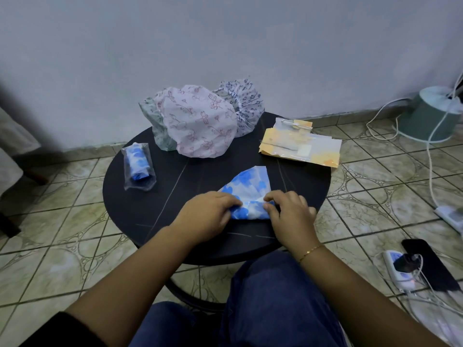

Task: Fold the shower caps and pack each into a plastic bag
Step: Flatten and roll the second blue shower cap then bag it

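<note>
A blue-and-white shower cap (249, 190) lies folded into a wedge on the round black table (175, 186), its narrow end toward me. My left hand (208, 214) pinches the left side of that near end, and my right hand (288, 211) pinches the right side. At the table's left lies a clear plastic bag (138, 166) with a rolled blue cap inside. A pile of unfolded caps sits at the back: a pink-flowered one (198, 123) on top, a grey-green one (155, 121) to its left and a navy-patterned one (246, 103) to its right.
A stack of empty plastic bags with orange-yellow print (300, 146) lies at the table's right edge. On the tiled floor to the right are a power strip (398, 269), a dark phone (426, 264), white cables and a pale green fan base (431, 113). My knees are under the table's near edge.
</note>
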The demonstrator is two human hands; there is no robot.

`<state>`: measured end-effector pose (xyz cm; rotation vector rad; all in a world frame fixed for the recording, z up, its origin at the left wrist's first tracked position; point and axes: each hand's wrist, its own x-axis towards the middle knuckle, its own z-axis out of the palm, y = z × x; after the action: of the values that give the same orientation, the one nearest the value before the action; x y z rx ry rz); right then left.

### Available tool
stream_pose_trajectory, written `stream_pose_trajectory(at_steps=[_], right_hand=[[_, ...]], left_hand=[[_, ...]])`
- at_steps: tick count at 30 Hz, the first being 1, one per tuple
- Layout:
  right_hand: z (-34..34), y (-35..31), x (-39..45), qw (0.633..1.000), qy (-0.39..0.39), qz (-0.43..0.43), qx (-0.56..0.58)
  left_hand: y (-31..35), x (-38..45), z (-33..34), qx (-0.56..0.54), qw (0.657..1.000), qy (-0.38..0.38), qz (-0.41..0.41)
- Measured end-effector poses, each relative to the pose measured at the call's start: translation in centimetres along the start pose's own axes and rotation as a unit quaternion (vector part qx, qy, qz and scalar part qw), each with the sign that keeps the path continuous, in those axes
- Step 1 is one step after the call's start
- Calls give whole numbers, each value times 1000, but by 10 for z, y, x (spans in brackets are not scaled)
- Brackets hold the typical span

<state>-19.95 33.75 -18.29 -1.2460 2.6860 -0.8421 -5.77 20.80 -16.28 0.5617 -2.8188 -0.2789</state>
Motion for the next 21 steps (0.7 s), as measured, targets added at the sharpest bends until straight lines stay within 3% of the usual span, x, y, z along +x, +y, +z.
stream_pose_trajectory(at_steps=[5,10,14,21], right_hand=[[-2,8,-4,999,-10,-39,-4],[-12,16,-5,994,-76,-78,-5],[-17,17,1,992,-98,-61,51],[-19,8,12,991,-127,-14,41]], left_hand=[[0,3,-6,12,997,-71,-23],[4,11,-14,14,995,-93,-25],[6,12,-22,-16,989,-134,-56],[5,13,-21,-57,980,-151,-115]])
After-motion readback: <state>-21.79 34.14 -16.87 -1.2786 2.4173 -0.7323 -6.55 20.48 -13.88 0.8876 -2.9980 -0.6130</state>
